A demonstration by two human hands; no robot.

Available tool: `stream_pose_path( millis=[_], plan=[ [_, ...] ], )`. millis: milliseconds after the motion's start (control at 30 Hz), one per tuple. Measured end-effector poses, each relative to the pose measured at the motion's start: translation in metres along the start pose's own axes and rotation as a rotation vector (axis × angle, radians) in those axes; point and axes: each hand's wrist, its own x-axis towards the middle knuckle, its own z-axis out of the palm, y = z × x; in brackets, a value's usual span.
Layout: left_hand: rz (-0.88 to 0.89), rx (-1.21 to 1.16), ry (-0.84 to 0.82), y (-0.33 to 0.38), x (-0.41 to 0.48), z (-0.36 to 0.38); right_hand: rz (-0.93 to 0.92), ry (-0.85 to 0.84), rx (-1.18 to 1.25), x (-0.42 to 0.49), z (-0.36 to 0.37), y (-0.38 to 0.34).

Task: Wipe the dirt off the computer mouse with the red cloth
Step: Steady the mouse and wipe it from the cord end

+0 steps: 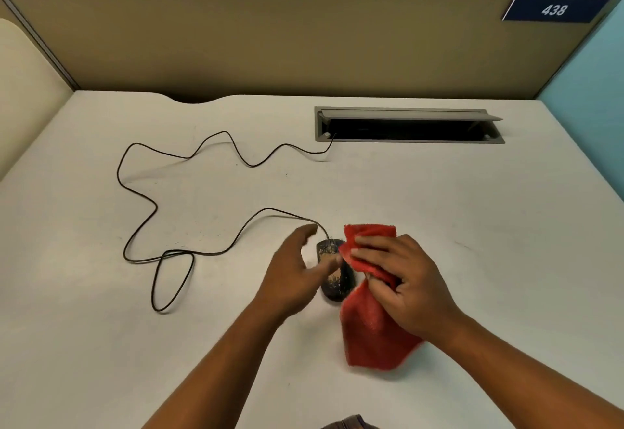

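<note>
A black wired computer mouse [334, 285] lies on the white desk [472, 226], speckled with pale dirt on its top and left side. My left hand [292, 276] curls around its left side, thumb across the mouse body. My right hand [405, 280] grips a red cloth [369, 334] and holds its bunched upper part against the mouse's right front. The cloth's loose end hangs down onto the desk below my right hand. The right side of the mouse is hidden by the cloth.
The mouse's black cable [141, 192] snakes in loops across the left half of the desk and enters a grey cable slot [408, 124] with a raised lid at the back. Beige partition walls [270, 40] close off the back and left; a blue wall stands on the right.
</note>
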Motion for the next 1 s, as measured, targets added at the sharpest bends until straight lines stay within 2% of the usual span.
stream_pose_path(
  millis=[67,133,267,333,400,467,567,667,800,933,1000],
  plan=[
    [-0.121,-0.367,-0.057,0.008,-0.018,0.006,0.007,0.059,0.056,0.01,0.004,-0.01],
    [-0.147,-0.589,-0.138,0.012,-0.029,0.011,0.022,0.104,0.142,0.018,0.01,-0.021],
    [-0.132,-0.946,-0.206,0.021,-0.04,0.014,0.067,0.099,0.289,0.026,0.024,-0.04],
    [-0.206,-1.165,-0.238,0.024,-0.041,0.009,0.102,0.057,0.332,0.025,0.03,-0.048],
    [-0.273,-1.25,-0.224,0.023,-0.04,0.002,0.123,-0.001,0.372,0.024,0.034,-0.051],
    [-0.29,-1.184,-0.151,0.02,-0.038,-0.004,0.125,-0.095,0.418,0.025,0.035,-0.052],
    [-0.191,-1.006,0.0,0.016,-0.034,-0.016,0.079,-0.178,0.404,0.027,0.032,-0.041],
    [-0.058,-0.623,0.131,0.011,-0.027,-0.036,0.153,-0.141,0.304,0.027,0.031,-0.018],
    [0.165,-0.186,0.058,0.007,-0.014,-0.054,0.33,-0.265,0.137,0.023,0.032,0.019],
    [0.281,0.4,-0.004,-0.006,0.001,-0.059,0.295,-0.438,-0.024,0.019,0.035,0.043],
    [0.317,0.567,-0.077,-0.013,0.005,-0.056,0.237,-0.485,-0.055,0.019,0.039,0.051]
  ],
)
